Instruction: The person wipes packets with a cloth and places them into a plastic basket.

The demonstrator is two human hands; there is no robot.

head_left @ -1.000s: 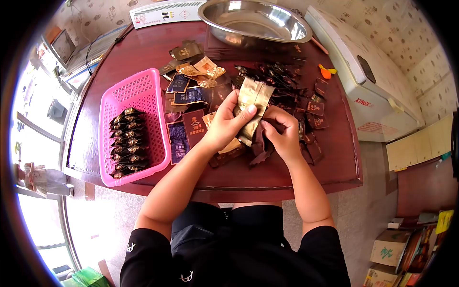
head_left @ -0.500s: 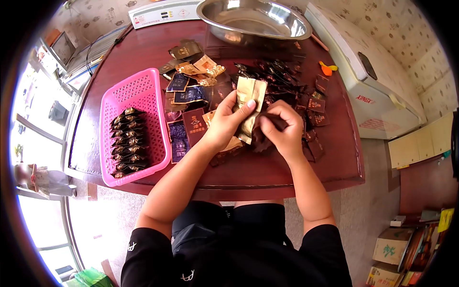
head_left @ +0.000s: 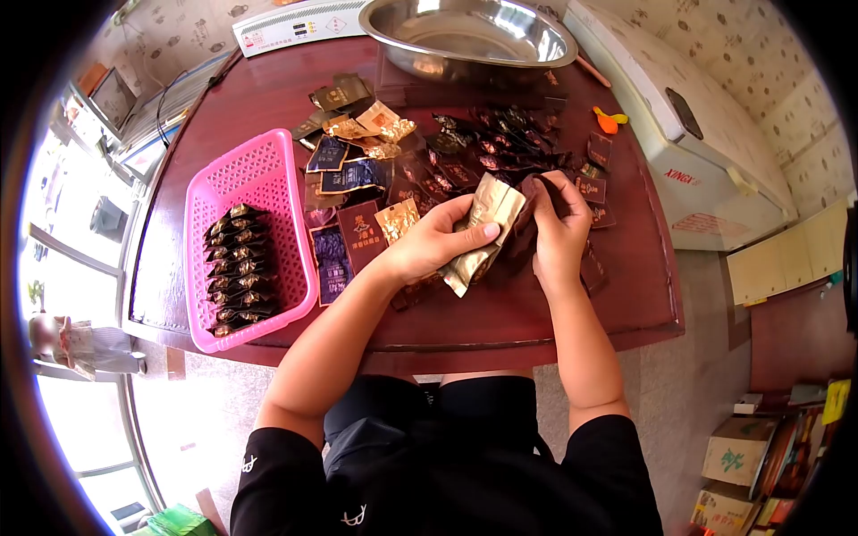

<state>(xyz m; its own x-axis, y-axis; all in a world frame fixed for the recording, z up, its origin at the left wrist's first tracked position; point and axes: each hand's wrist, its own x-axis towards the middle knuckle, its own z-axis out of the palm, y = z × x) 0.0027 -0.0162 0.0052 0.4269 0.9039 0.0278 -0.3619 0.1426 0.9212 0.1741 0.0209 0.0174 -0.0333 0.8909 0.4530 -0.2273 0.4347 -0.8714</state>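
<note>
My left hand grips a long gold foil packet, thumb on its front, the packet tilted with its top to the right. Beside it, my right hand has its fingers closed on a dark brown wrapper, which touches the gold packet's right edge or overlaps it; I cannot tell which. Near my left hand lie a brown packet with gold print, a small gold packet and a purple packet. A pile of dark shiny packets sits just beyond both hands.
On the left a pink plastic basket holds a row of dark packets. A steel basin and a white appliance stand at the back. Right of the table is a white freezer; an orange and yellow item lies near it.
The gold packet has tilted over to the right and shifted slightly down and right. My right hand has moved up and right with the brown wrapper, its fingers now turned upward.
</note>
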